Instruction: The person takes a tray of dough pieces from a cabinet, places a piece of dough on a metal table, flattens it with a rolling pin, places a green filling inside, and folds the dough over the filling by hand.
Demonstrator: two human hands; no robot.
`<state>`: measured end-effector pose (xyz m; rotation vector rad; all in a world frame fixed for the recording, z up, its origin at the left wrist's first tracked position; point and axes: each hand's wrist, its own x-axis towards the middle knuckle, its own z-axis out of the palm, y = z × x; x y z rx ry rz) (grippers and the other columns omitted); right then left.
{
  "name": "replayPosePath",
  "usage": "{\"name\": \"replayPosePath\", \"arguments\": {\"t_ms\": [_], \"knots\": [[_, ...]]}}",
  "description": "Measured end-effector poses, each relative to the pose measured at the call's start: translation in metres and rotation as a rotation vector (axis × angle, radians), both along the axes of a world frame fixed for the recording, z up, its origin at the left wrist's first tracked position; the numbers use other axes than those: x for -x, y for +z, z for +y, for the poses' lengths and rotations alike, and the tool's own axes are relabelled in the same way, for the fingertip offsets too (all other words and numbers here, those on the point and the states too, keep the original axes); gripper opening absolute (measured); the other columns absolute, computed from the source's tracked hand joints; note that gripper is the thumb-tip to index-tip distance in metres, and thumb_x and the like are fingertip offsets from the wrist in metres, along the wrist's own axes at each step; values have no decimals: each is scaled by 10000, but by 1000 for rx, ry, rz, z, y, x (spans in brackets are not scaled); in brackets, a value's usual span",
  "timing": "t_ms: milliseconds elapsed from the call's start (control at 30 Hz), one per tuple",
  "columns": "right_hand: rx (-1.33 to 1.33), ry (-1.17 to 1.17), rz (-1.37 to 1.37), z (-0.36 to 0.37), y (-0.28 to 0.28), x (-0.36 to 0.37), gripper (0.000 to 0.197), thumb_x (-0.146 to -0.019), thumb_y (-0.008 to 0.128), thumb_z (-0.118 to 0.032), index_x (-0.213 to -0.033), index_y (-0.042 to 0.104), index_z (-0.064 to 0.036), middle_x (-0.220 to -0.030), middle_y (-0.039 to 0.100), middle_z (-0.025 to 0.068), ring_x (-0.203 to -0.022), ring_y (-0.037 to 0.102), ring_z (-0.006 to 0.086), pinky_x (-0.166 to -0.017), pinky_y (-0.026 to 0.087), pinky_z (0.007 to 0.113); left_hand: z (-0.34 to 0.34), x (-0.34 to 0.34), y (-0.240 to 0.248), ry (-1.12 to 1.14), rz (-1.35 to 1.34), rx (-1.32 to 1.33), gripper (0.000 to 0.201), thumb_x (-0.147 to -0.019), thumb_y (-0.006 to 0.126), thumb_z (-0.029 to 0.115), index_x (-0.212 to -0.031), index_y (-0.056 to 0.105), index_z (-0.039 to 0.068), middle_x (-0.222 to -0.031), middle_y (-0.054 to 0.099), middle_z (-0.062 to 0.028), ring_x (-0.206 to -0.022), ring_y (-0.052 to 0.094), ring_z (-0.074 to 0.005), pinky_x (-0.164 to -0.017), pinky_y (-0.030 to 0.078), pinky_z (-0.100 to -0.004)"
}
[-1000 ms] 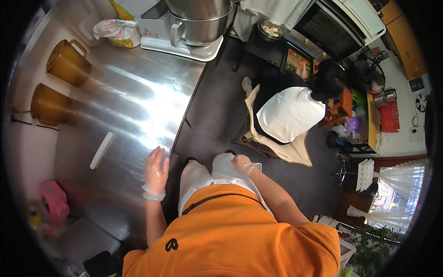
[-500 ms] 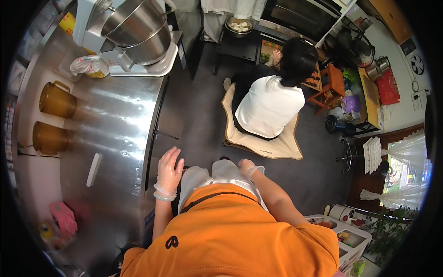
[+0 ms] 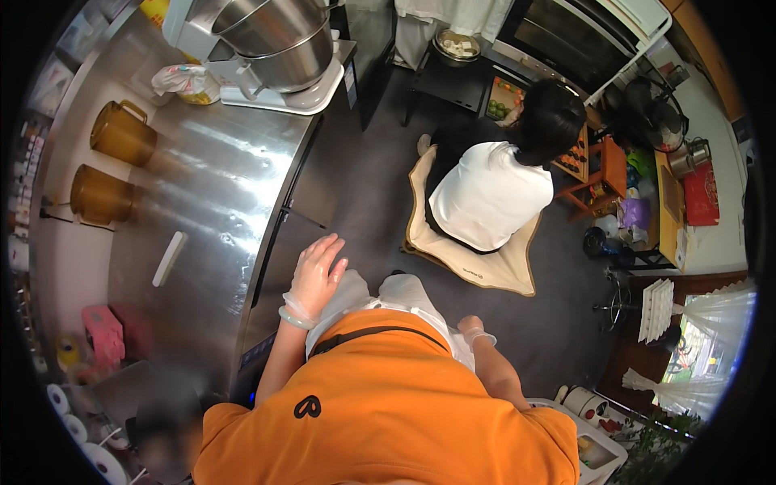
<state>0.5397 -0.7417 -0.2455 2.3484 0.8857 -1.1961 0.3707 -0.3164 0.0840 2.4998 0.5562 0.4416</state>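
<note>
My left hand (image 3: 317,276), in a clear disposable glove, is raised beside the front edge of the steel counter (image 3: 214,190). Its fingers are stretched out and hold nothing; a pale bangle circles that wrist. My right hand (image 3: 470,327), also gloved, hangs low by my right thigh. Its fingers are mostly hidden, so whether they are closed does not show. Ahead, a person in a white top (image 3: 491,194) sits on a beige padded chair (image 3: 485,271), facing away, one hand at a tray of green and orange round pieces (image 3: 499,105).
A stand mixer with a steel bowl (image 3: 283,61), two brown jugs (image 3: 121,133) and a white bar (image 3: 169,259) are on the counter. Beyond the seated person are an oven (image 3: 554,40) and a bowl of pale chunks (image 3: 457,45). A wooden stool (image 3: 606,166) stands to their right.
The room has shifted right in view as my head turned. My left hand is slightly higher and still spread. My right hand has moved outward from my thigh.
</note>
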Motion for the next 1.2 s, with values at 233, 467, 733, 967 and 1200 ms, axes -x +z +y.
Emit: {"name": "replayPosePath", "arguments": {"t_ms": [233, 467, 733, 967, 1200], "knots": [[-381, -575, -81, 101, 42, 5, 215, -790, 582, -148, -944, 717, -82, -1040, 676, 137, -996, 636, 321, -878, 499, 372, 28, 33, -2, 57, 5, -13, 327, -862, 615, 148, -1149, 589, -8, -1199, 575, -160, -1124, 531, -334, -954, 414, -421], [-648, -575, -104, 188, 54, 4, 158, -736, 646, -93, -876, 716, -69, -878, 702, 148, -855, 673, 288, -787, 509, 348, 57, 91, -12, 191, 22, -21, 310, -873, 608, 167, -1147, 599, 23, -1221, 573, -157, -1131, 527, -343, -968, 414, -423], [-542, -374, 60, 202, 55, 15, 205, -744, 636, -206, -739, 707, -13, -710, 686, 136, -675, 674, 280, -636, 507, 373, 99, 189, -33, 586, 66, -58, 338, -875, 601, 208, -1154, 599, 17, -1220, 580, -178, -1137, 535, -343, -973, 417, -425], [-291, -188, 4, 215, 77, 31, 316, -772, 586, -283, -674, 675, 4, -645, 663, 131, -613, 647, 258, -612, 477, 365, 162, 290, -52, 876, 281, -95, 300, -850, 608, 171, -1112, 629, 27, -1100, 637, -137, -1040, 583, -313, -889, 457, -406], [-255, 158, -59, 241, 18, 12, 294, -806, 567, -249, -718, 666, 14, -737, 675, 156, -688, 655, 245, -664, 484, 342, 263, 365, -105, 984, 623, -282, 240, -851, 541, 113, -1058, 651, 66, -982, 640, -117, -962, 612, -279, -824, 469, -407]]}}
